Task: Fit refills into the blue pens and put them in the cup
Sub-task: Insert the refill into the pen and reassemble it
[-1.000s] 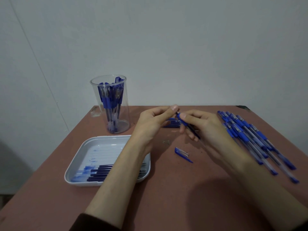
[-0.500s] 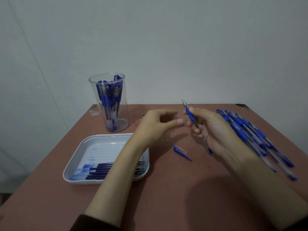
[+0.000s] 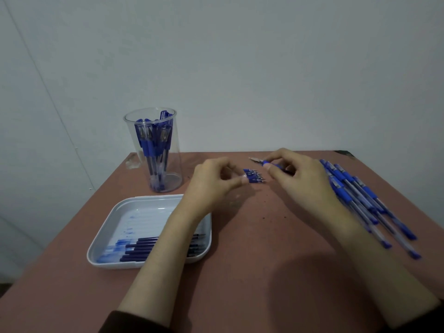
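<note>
My right hand [image 3: 300,179] grips a blue pen [image 3: 270,164] near its front end, metal point aimed left. My left hand [image 3: 213,186] has curled fingers, and its thumb and forefinger pinch at the left end of a small pile of short blue pieces with metal points [image 3: 255,176] on the table. Whether a piece sits between those fingertips is hard to tell. The clear cup [image 3: 153,150] stands at the back left with several blue pens in it. A white tray [image 3: 108,236] at the front left holds several dark refills [image 3: 141,248], partly hidden by my left forearm.
Several blue pens [image 3: 360,200] lie in a row on the right side of the brown table [image 3: 252,272], partly under my right forearm. A grey wall rises directly behind the table's far edge.
My left hand moved away from the pen and down to the pile of short pieces. My right hand lowered the pen from upright to nearly level. The loose blue cap is no longer in sight.
</note>
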{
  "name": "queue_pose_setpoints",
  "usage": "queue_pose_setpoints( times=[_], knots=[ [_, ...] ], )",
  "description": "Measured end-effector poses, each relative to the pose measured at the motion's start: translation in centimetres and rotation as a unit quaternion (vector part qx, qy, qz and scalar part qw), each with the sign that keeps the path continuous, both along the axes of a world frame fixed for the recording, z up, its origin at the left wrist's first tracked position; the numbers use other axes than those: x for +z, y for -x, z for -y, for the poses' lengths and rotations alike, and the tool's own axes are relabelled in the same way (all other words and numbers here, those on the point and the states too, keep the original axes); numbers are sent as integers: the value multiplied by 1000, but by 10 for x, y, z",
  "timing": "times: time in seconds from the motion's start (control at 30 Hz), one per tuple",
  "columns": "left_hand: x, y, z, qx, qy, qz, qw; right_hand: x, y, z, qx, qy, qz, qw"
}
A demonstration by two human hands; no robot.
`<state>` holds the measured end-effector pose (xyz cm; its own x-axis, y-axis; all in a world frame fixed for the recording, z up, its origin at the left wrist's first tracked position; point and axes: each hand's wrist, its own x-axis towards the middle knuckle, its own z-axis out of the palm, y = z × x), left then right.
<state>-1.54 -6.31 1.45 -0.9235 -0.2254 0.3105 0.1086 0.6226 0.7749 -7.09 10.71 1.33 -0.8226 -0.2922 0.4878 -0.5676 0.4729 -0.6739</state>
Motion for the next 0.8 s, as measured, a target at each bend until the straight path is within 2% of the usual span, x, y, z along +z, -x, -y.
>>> queue_pose_setpoints(
  times=[0.1,0.3,0.57,0.8],
  knots=[
    [0,3,3,15,-39,-22,999,2,-7,0,27,-28,-21,999],
    [0,3,3,23,-42,-37,998,1,-7,0,14,-48,-10,999],
    [0,1,1,1,-3,-22,1000,1,-8,2,15,-95,-38,995],
    [2,-1,-4,-22,11,-29,999,-4,-8,5,40,-52,-2,998]
  ],
)
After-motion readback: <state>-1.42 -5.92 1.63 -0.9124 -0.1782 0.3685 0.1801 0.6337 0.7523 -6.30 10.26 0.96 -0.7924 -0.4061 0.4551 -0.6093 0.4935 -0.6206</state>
